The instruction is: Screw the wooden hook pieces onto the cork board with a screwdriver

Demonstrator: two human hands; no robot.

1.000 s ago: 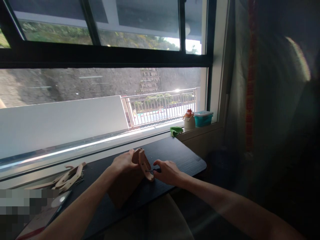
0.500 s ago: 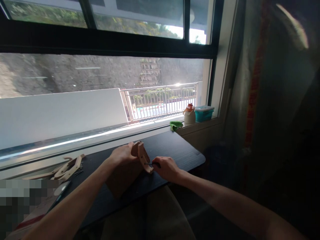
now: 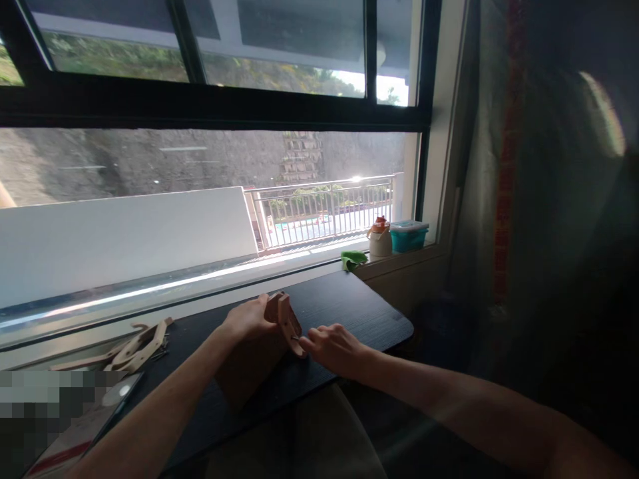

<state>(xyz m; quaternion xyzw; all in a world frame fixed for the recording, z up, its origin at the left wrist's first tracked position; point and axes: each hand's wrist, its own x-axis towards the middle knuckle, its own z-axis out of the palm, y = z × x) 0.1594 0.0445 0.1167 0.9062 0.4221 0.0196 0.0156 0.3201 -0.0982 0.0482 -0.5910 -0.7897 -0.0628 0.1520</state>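
My left hand (image 3: 248, 317) grips the upper edge of a brown wooden box (image 3: 249, 371), which stands tilted on the dark table (image 3: 344, 299). A lighter, curved wooden piece (image 3: 284, 318) sits against the box's right end, beside my left fingertips. My right hand (image 3: 333, 347) is closed around a small screwdriver (image 3: 295, 338). Only a bit of its thin shaft shows, pointing at the lower part of the curved piece; the fingers hide the handle. Whether its tip sits in a screw is too small to tell.
Several pale wooden parts (image 3: 140, 349) lie at the table's left, with screws (image 3: 162, 347) beside them. A dark-edged flat object (image 3: 120, 396) is near my left forearm. On the sill stand a green cloth (image 3: 353, 259), a bottle (image 3: 380, 241) and a teal container (image 3: 408, 238).
My right hand has turned a little and moved closer to the curved piece, covering more of the screwdriver. My left hand keeps its grip. The whole view has shifted slightly.
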